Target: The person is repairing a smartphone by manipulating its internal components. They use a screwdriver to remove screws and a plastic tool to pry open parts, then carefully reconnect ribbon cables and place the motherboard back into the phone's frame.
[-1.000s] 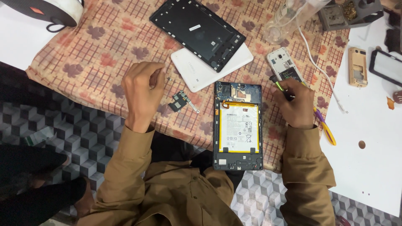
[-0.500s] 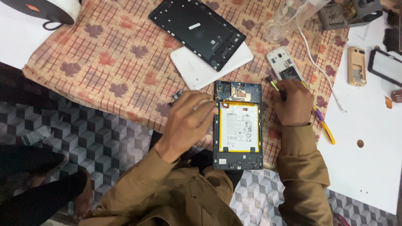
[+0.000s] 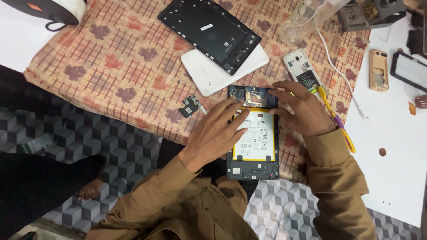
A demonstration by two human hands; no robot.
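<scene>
Here, at the lower middle of the frame, the opened tablet (image 3: 253, 133) is lying flat, half on the patterned cloth (image 3: 111, 66) and half overhanging its near edge, with its back removed and a white, yellow-bordered battery (image 3: 255, 133) filling most of the dark frame. The left hand (image 3: 213, 133) is resting open on it, fingers spread flat across the left edge and the top of the battery, pressing rather than gripping anything. The right hand (image 3: 302, 109) is lying over the upper right corner with its fingertips on the small metal-shielded board, and a yellow and purple tool (image 3: 333, 120) is passing under the palm; I cannot tell whether the hand is actually pinching it. The tablet is looking light, thin and stiff at the frame, but fragile inside: the battery is soft and should not be bent or pierced, so the safest hold is probably the plastic rim at the 2 long sides. Just left of it a small loose circuit part (image 3: 191, 106) is lying on the cloth. Farther up, a white tablet back (image 3: 213, 75) is sitting under a black back cover (image 3: 209, 31), and to the right a white phone (image 3: 302, 66) is lying opened, with a gold phone shell (image 3: 378, 70) beyond on the white table (image 3: 391, 178).
</scene>
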